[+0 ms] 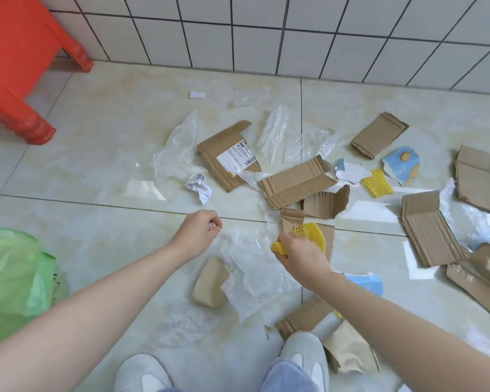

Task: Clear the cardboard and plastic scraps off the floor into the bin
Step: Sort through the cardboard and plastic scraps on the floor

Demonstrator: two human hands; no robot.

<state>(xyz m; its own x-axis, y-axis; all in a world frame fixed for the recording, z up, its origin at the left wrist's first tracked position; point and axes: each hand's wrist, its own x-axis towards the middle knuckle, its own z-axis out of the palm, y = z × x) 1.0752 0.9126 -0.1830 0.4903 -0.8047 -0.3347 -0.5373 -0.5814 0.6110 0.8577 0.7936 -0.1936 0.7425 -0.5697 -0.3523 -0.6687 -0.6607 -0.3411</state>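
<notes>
Scraps litter the floor (96,154) beside a green bin bag (9,273).
Cardboard (297,183) and plastic (249,270) lie scattered ahead of the shoes (306,355). The right hand (300,254) grips yellow mesh (313,236) over the plastic; the left hand (195,233) hovers loosely curled, holding nothing.

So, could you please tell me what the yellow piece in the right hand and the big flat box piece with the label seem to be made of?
The yellow piece gripped by the right hand looks like soft foam netting: matte, with an open honeycomb mesh. The labelled box piece looks like corrugated cardboard: dull brown, creased at the folds, with a white printed paper label stuck on.
</notes>
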